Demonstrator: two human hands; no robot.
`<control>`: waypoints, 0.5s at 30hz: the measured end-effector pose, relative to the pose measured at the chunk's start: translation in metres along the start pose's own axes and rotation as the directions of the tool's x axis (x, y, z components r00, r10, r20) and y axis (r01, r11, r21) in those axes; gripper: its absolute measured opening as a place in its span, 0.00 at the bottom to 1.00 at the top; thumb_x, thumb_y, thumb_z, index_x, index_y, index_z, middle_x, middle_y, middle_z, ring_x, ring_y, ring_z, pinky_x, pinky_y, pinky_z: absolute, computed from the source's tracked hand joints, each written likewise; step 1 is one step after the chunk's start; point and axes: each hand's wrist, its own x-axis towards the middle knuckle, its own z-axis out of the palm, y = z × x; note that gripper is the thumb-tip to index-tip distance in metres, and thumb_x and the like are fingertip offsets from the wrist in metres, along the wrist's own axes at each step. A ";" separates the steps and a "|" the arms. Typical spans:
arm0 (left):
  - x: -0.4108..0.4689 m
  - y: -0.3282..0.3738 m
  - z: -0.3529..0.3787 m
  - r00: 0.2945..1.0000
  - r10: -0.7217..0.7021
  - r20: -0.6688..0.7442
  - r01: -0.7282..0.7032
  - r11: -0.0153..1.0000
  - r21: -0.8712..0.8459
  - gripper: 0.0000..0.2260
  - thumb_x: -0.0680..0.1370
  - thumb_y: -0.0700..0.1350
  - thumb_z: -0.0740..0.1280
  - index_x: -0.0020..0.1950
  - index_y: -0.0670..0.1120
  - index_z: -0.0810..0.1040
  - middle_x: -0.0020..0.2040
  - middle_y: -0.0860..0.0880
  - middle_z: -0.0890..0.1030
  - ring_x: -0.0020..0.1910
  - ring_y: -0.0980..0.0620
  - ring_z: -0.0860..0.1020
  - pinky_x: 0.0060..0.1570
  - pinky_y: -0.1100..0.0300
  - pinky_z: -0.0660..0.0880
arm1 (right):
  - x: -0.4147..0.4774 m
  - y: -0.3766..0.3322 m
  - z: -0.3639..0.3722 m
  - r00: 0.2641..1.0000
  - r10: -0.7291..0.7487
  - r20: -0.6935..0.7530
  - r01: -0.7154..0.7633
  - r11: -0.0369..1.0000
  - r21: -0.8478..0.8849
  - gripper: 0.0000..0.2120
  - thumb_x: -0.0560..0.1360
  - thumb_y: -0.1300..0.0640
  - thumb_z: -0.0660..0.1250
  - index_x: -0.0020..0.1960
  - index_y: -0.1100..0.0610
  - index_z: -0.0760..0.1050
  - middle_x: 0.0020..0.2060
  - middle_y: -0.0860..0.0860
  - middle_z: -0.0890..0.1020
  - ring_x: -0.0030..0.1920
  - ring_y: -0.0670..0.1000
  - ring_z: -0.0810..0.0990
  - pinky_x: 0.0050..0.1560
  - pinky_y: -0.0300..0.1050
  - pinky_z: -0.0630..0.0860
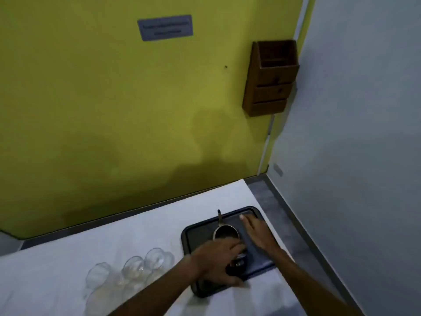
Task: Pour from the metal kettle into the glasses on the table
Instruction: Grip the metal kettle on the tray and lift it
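A metal kettle (226, 233) with an open top and a long thin handle pointing away from me stands on a dark tray (193, 236). My left hand (216, 261) reaches across from the left, with fingers and thumb wrapped around the kettle's near lower body. The picture is blurred there. My right hand (256, 233) lies flat on the tray just right of the kettle, fingers straight and holding nothing. Three clear glasses (134, 266) stand close together on the white tablecloth, left of the tray and apart from both hands.
The white-covered table (136, 229) butts against a yellow-green wall at the back. Its right edge runs beside a grey floor strip and a pale wall. A brown wooden holder (271, 78) hangs high on the wall.
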 end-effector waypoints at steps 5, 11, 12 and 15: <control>0.012 0.001 0.018 0.995 -0.027 -0.095 0.025 1.000 -0.015 0.23 0.82 0.54 0.59 0.74 0.45 0.64 0.69 0.43 0.73 0.62 0.41 0.74 0.58 0.45 0.75 | -0.033 0.030 0.023 0.957 0.289 -0.022 -0.281 0.944 0.173 0.19 0.83 0.45 0.59 0.37 0.51 0.76 0.36 0.49 0.79 0.43 0.55 0.79 0.46 0.51 0.74; 0.036 -0.041 0.020 0.973 0.005 -0.229 0.020 0.994 0.106 0.18 0.81 0.43 0.62 0.70 0.41 0.72 0.66 0.40 0.76 0.64 0.41 0.76 0.64 0.50 0.75 | -0.051 0.034 0.056 0.902 0.430 -0.026 -0.398 0.855 0.332 0.22 0.85 0.50 0.57 0.37 0.57 0.77 0.34 0.54 0.80 0.38 0.54 0.79 0.45 0.51 0.76; 0.040 -0.048 0.023 0.976 0.013 -0.216 0.014 0.992 0.122 0.19 0.78 0.40 0.66 0.69 0.40 0.73 0.65 0.40 0.77 0.63 0.40 0.77 0.63 0.50 0.75 | -0.055 0.035 0.064 0.892 0.451 -0.027 -0.412 0.836 0.362 0.23 0.85 0.49 0.57 0.36 0.58 0.77 0.34 0.56 0.81 0.38 0.56 0.80 0.46 0.54 0.77; 0.043 -0.062 0.028 0.988 -0.002 -0.154 0.024 0.990 0.141 0.30 0.65 0.37 0.75 0.67 0.39 0.75 0.63 0.40 0.79 0.61 0.41 0.79 0.59 0.53 0.77 | -0.062 0.032 0.082 0.854 0.520 -0.023 -0.456 0.768 0.450 0.22 0.85 0.47 0.56 0.45 0.59 0.81 0.44 0.59 0.84 0.49 0.60 0.83 0.52 0.53 0.78</control>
